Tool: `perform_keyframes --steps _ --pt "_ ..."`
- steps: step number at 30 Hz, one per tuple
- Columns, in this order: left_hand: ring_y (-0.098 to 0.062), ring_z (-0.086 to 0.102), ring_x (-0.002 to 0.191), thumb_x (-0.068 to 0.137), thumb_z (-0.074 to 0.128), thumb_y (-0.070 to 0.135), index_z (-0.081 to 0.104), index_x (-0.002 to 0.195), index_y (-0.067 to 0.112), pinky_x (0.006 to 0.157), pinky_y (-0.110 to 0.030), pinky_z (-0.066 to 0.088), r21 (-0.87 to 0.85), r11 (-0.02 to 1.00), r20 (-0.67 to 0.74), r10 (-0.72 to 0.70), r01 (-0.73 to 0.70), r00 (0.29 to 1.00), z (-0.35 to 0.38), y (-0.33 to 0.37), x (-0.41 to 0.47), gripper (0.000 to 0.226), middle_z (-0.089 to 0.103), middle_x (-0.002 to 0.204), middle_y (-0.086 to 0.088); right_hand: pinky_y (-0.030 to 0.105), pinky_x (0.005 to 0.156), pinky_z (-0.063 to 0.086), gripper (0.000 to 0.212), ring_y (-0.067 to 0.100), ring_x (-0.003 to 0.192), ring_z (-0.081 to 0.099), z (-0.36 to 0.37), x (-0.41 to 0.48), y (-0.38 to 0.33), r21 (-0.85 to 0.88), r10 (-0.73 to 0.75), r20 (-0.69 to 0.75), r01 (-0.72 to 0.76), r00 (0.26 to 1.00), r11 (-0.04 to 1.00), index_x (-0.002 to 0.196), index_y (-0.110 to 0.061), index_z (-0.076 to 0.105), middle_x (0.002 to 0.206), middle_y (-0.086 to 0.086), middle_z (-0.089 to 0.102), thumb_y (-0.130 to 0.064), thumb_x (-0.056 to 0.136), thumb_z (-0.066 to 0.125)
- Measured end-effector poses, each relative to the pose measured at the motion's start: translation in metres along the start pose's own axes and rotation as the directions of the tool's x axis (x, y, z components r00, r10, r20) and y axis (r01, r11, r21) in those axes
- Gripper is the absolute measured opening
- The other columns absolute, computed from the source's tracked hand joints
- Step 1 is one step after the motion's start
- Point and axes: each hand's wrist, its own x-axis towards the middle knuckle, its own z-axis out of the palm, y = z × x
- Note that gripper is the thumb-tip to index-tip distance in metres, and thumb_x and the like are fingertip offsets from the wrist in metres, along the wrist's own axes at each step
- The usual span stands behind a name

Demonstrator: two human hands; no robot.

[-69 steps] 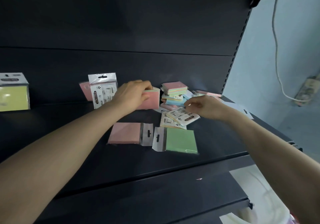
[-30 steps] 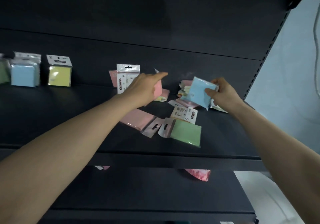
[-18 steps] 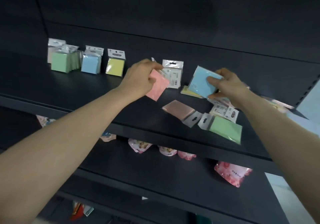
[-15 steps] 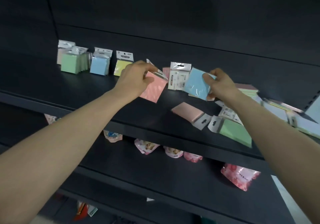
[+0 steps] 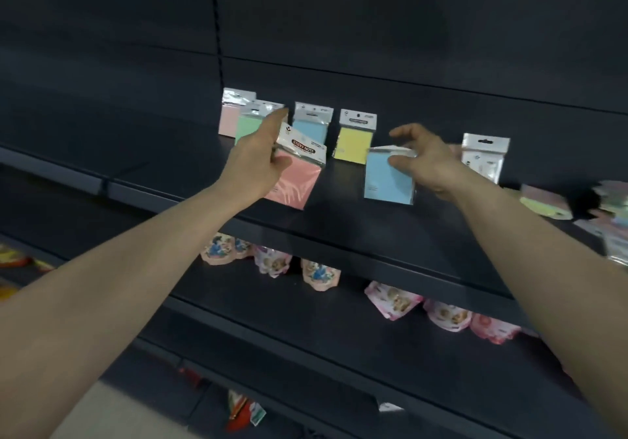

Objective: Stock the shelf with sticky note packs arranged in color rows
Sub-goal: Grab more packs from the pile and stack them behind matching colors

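Both bare forearms stretch from the near corners toward the far middle. The left hand (image 5: pixel 258 163) grips a pink pack (image 5: pixel 295 180), forefinger straight. The right hand (image 5: pixel 424 161) pinches a blue pack (image 5: pixel 387 177) by thumb, other fingers seemingly spread.

Dim light on a dark grey metal shelving unit (image 5: pixel 339 228) with a plain back panel (image 5: pixel 373 24). Pink pouches (image 5: pixel 319 273) line the lower shelf (image 5: pixel 306 330). Pale floor (image 5: pixel 112 418) at bottom left.

Left hand (image 5: pixel 258 163) covers the right of green pack (image 5: pixel 248 126) and the left edge of pink pack (image 5: pixel 297 182). Right hand (image 5: pixel 424 161) hides a corner of blue pack (image 5: pixel 385 182). Pile (image 5: pixel 543 202) is blurred and cut off at the right edge. Pouches (image 5: pixel 319 273): tops behind shelf lip (image 5: pixel 373 256).
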Motion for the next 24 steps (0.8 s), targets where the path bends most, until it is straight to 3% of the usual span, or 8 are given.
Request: perform_keyframes --steps 3,6,10,12,17,21,24 --pt "-0.010 0.059 0.071 0.090 0.061 0.011 0.026 0.150 0.028 0.070 -0.026 0.048 0.013 0.998 0.012 -0.054 0.054 0.998 -0.019 -0.033 0.010 0.071 0.058 0.096 0.009 0.023 0.080 0.047 0.036 0.018 0.100 0.060 0.032 0.013 -0.013 -0.044 0.028 0.053 -0.026 0.998 0.999 0.123 -0.018 0.060 0.113 0.001 0.061 -0.007 0.089 0.061" --pt "-0.014 0.060 0.068 0.091 0.059 0.010 0.033 0.147 0.028 0.074 -0.030 0.050 0.019 0.999 0.022 -0.045 0.044 0.999 -0.032 -0.057 0.020 0.065 0.056 0.079 0.008 0.028 0.084 0.048 0.026 0.021 0.103 0.062 0.055 0.028 -0.023 -0.067 0.040 0.053 -0.037 0.998 0.997 0.112 -0.022 0.064 0.110 0.002 0.065 -0.010 0.088 0.062" --pt "-0.015 0.062 0.070 0.089 0.060 0.007 0.036 0.143 0.032 0.077 -0.035 0.054 -0.017 0.999 0.022 -0.051 0.052 0.998 -0.035 -0.086 0.041 0.064 0.061 0.094 0.003 0.033 0.088 0.050 0.020 0.019 0.101 0.063 0.076 0.054 -0.034 -0.034 0.018 0.018 -0.017 1.000 0.999 0.091 -0.035 0.060 0.108 -0.003 0.065 -0.017 0.087 0.065" --pt "-0.017 0.065 0.077 0.088 0.061 0.007 0.034 0.141 0.036 0.078 -0.039 0.056 -0.061 0.997 0.019 -0.054 0.055 0.998 -0.033 -0.098 0.052 0.067 0.062 0.106 0.002 0.031 0.085 0.049 0.021 0.016 0.097 0.061 0.085 0.068 -0.038 -0.043 -0.012 0.034 0.013 0.999 0.999 0.089 -0.037 0.058 0.106 -0.006 0.064 -0.017 0.086 0.063" --pt "-0.018 0.068 0.077 0.088 0.061 0.008 0.034 0.143 0.033 0.074 -0.036 0.058 -0.084 0.993 0.019 -0.085 0.086 0.996 -0.027 -0.121 0.077 0.066 0.061 0.113 0.004 0.027 0.076 0.043 0.036 0.014 0.084 0.050 0.107 0.109 -0.043 -0.128 -0.090 0.109 0.103 0.990 0.986 0.089 -0.037 0.055 0.091 -0.006 0.050 -0.003 0.080 0.064" --pt "-0.011 0.066 0.082 0.088 0.062 0.011 0.042 0.137 0.029 0.074 -0.029 0.056 -0.093 0.991 0.027 -0.092 0.094 0.995 -0.025 -0.138 0.096 0.056 0.062 0.114 0.005 0.029 0.071 0.042 0.035 0.015 0.074 0.047 0.123 0.145 -0.044 -0.085 -0.117 0.116 0.127 0.986 0.988 0.088 -0.036 0.058 0.086 -0.008 0.050 -0.006 0.076 0.072" --pt "-0.010 0.064 0.087 0.088 0.063 0.012 0.045 0.131 0.026 0.079 -0.035 0.056 -0.120 0.989 0.027 -0.084 0.086 0.996 -0.024 -0.148 0.104 0.049 0.061 0.116 0.004 0.029 0.067 0.041 0.033 0.013 0.069 0.046 0.138 0.165 -0.045 -0.145 -0.159 0.135 0.179 0.978 0.973 0.092 -0.032 0.057 0.089 -0.006 0.051 -0.007 0.074 0.071"
